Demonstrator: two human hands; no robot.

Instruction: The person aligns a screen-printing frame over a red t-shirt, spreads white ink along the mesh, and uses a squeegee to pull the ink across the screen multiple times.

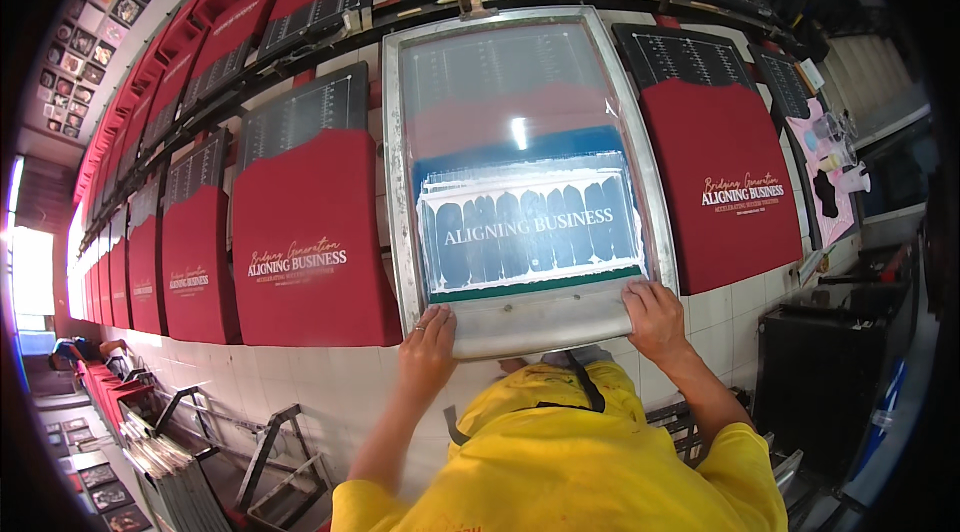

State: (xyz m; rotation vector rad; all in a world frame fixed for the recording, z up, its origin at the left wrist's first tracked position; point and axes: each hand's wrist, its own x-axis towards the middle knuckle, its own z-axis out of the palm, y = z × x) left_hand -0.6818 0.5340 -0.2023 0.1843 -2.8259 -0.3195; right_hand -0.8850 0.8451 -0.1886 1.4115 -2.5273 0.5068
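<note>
Screen frame (pixel 397 182): one; left hand (pixel 427 340): one; right hand (pixel 655 320): one; yellow shirt (pixel 560 442): one; red garments (pixel 715 147) flanking frame: two; farther red garments (pixel 225 40): many, total indeterminable

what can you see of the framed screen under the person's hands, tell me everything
The framed screen is rectangular, its grey frame metal-looking and scuffed, with a broad near bar. Its mesh is translucent toward the far end, with red showing through; nearer come a blue band, a scalloped, white-smeared area bearing pale lettering, and a green strip. The left hand and right hand hold its near corners. Whether it lies flat or tilted is unclear.
</note>
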